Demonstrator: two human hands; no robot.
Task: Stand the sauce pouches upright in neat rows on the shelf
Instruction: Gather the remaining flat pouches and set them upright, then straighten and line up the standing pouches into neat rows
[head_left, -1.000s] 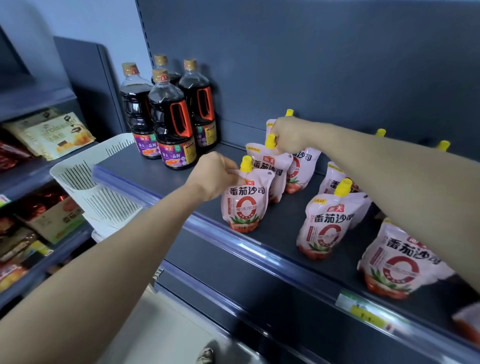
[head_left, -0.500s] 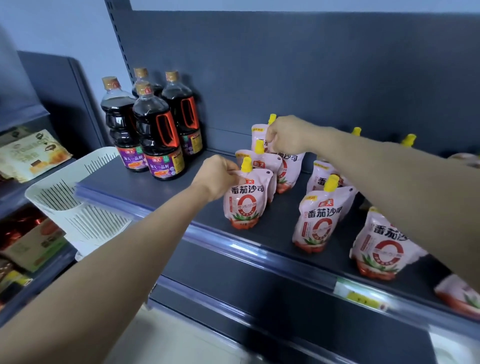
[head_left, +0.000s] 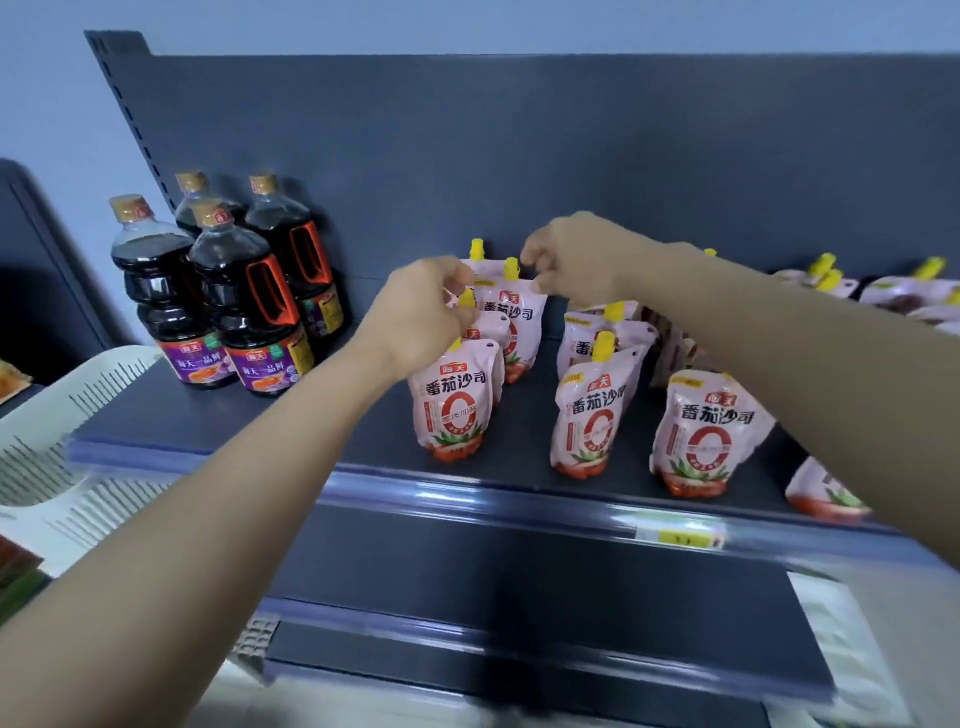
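Observation:
Pink tomato sauce pouches with yellow caps stand in columns on the dark shelf (head_left: 291, 415). In the left column a front pouch (head_left: 453, 410) stands upright, with a second one close behind it. Further back is a third pouch (head_left: 511, 312). My left hand (head_left: 415, 317) pinches its top left corner and my right hand (head_left: 571, 260) pinches its top right corner. A further yellow cap (head_left: 476, 248) shows behind it. More upright pouches stand in front of the middle column (head_left: 592, 415) and the right column (head_left: 706, 431). My right arm partly hides another pouch (head_left: 821, 493).
Several dark soy sauce bottles (head_left: 249, 312) stand at the shelf's left end. A white slotted basket (head_left: 52, 415) sits lower left. More pouches (head_left: 909, 296) lie at the far right back. The shelf's front rail (head_left: 467, 488) carries a price label (head_left: 680, 535).
My left hand has let go of the front pouch and moved back. My right hand has shifted to the same rear pouch, so both hands now pinch its top. The view has tilted up.

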